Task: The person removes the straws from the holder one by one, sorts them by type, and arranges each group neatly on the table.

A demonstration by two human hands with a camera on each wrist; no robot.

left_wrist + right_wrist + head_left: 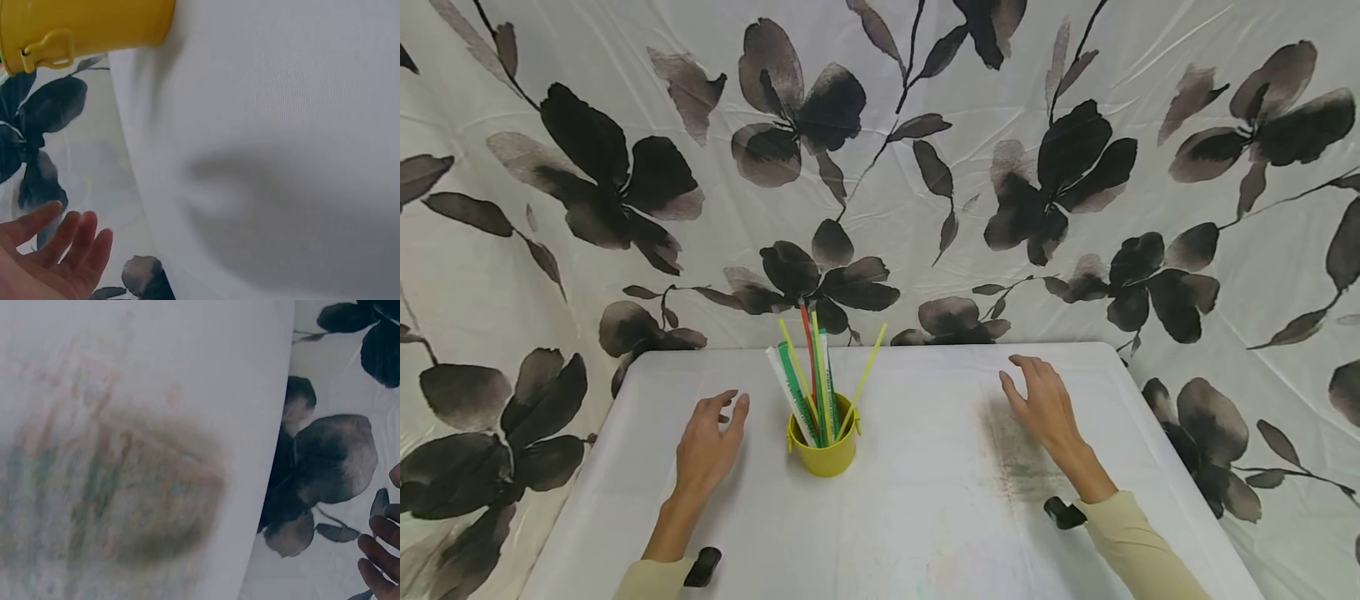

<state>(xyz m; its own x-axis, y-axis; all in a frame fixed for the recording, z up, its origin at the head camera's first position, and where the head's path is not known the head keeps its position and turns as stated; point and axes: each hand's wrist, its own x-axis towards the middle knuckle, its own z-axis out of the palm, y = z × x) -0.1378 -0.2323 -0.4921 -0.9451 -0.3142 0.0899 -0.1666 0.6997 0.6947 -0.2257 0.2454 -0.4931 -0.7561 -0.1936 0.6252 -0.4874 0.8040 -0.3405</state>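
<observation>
A small yellow bucket (824,460) with side handles stands on the white table. Out of its top lean thin sticks, yellow-green and red, along with white-and-green tubes (792,385). To its left my left hand (709,442) hovers over the table, fingers loosely bent and holding nothing; the left wrist view shows the bucket's wall and a handle (53,50) above the fingers. On the bucket's other side, farther off, my right hand (1041,404) is over the table beside a stained patch, its fingers spread and holding nothing.
The white table (910,517) carries a smudged brown-green stain (125,487) on its right part. Behind and around it hangs a white cloth with dark flowers (820,108). A black wrist strap piece (703,567) shows at the left sleeve, another (1064,512) at the right.
</observation>
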